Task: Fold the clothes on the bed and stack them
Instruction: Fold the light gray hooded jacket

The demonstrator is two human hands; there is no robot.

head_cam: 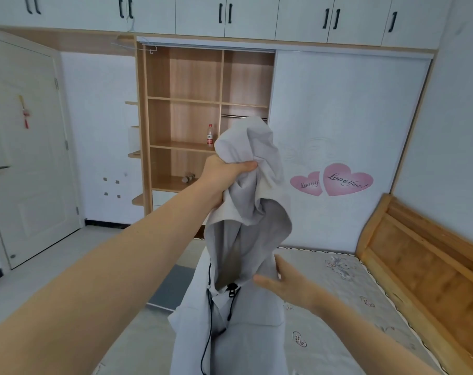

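The left hand (224,171) holds a bunched fistful of the grey hooded jacket (246,239) up in the air, so the garment hangs limp with its lower part draped onto the bed (351,307), while the right hand (286,285) reaches toward it just below the hood, fingers straight and holding nothing. The cloth looks light, soft and floppy, with no stiffness to keep a shape, and a black drawcord (211,307) dangles loose. It will likely handle best pinched at both shoulders and laid flat on the bed.

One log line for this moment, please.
left hand: grips hoodie, lifted | right hand: open beside hoodie | hoodie: unfolded, hem on bed
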